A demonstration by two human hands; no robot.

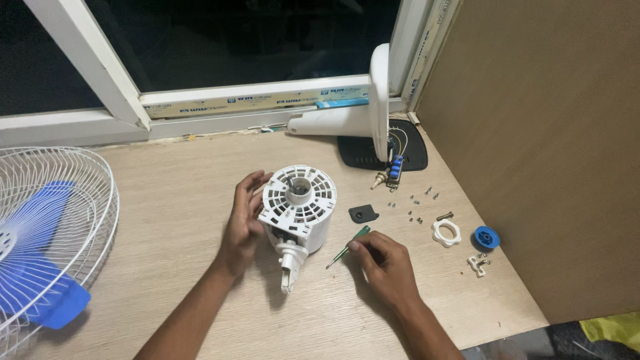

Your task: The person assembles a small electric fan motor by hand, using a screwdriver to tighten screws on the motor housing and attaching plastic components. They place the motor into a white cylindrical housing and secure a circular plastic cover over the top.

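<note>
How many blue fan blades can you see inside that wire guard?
2. One blue blade lies in the upper part of the white wire guard at the table's left; the other blue blade pokes out at its lower edge. More may be hidden beyond the picture's left edge.

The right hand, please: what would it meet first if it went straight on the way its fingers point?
Probably the white fan motor housing; the right hand and its green screwdriver point up-left toward it.
</note>
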